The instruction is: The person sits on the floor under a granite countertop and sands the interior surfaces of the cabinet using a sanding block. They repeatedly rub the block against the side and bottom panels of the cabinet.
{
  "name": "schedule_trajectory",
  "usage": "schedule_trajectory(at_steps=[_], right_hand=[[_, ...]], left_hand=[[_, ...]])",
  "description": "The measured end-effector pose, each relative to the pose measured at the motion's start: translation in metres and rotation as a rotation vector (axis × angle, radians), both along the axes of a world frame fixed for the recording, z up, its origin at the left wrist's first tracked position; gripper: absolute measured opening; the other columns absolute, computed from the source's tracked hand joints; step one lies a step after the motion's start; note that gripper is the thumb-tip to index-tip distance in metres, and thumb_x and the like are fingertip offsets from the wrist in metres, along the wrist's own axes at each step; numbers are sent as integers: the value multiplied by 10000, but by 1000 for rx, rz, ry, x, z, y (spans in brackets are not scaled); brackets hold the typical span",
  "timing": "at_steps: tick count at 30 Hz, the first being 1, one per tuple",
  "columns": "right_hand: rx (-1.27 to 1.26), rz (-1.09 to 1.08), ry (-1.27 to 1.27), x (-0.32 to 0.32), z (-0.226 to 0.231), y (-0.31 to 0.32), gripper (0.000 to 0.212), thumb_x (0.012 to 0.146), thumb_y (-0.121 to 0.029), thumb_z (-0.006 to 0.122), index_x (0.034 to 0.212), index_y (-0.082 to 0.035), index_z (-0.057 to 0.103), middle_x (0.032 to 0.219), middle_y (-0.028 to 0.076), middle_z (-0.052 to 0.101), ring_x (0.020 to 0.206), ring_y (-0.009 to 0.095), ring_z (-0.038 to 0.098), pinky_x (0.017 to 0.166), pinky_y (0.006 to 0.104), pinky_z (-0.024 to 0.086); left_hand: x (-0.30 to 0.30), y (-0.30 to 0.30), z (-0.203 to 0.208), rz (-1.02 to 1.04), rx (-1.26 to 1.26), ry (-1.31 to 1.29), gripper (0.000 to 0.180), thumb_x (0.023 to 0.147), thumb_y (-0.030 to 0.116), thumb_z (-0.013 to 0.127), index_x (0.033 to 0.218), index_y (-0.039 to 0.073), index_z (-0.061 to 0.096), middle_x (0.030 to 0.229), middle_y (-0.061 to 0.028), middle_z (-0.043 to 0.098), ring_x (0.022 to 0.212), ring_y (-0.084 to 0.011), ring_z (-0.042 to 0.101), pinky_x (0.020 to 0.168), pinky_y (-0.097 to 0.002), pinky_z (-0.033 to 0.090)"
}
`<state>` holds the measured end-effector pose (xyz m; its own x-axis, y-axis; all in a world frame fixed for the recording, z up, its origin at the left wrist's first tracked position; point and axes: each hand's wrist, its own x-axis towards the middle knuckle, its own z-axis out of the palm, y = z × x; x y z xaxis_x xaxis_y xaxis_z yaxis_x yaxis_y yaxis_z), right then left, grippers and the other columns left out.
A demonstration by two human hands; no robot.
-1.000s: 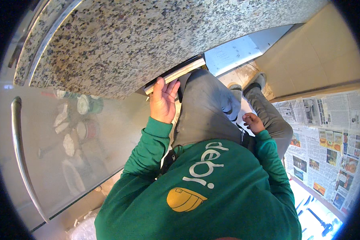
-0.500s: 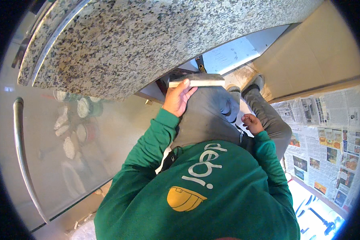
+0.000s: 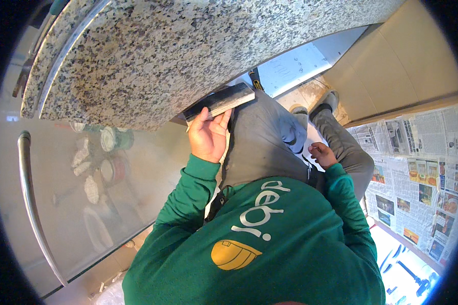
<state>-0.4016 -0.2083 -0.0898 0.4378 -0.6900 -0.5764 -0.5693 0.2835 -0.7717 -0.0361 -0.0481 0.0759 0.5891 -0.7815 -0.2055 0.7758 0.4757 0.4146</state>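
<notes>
My left hand (image 3: 208, 138) grips a short, flat piece of board (image 3: 225, 99) with a dark face and a pale edge. The thumb and fingertips press on its near edge, and the board tilts up to the right, just below the rim of the speckled granite countertop (image 3: 163, 56). Over my lap, beside the right thigh, my right hand (image 3: 322, 154) is closed with its fingers curled in. What it holds, if anything, cannot be made out.
Under the countertop a black tool handle with yellow marks (image 3: 255, 79) shows beside a white panel (image 3: 295, 66). Newspaper (image 3: 412, 178) covers a surface at right. A glossy panel with a metal handle (image 3: 30, 203) stands at left, dusty containers (image 3: 116, 139) visible in it.
My left hand has moved left and toward me, and the board has swung from nearly level to a slant, its dark face now showing more. My right hand has barely shifted.
</notes>
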Motion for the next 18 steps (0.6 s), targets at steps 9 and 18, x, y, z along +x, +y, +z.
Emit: schedule_trajectory(at_steps=[9,18], right_hand=[[-18,24,20,-1,1,0,457,892,-316,728,1154,38,606,876,97,663,749,169,597,687,314,485],[-40,44,24,-3,-1,-1,456,888,-337,725,1114,45,622,857,92,656,752,170,604,687,325,492]], left_hand=[[8,2,7,65,34,31,332,876,88,601,1191,-12,580,1259,-173,623,1212,-351,571,1097,-536,418],[17,3,5,31,-13,34,358,849,17,584,1202,-39,565,1277,-201,605,1227,-389,552,1119,-553,396]])
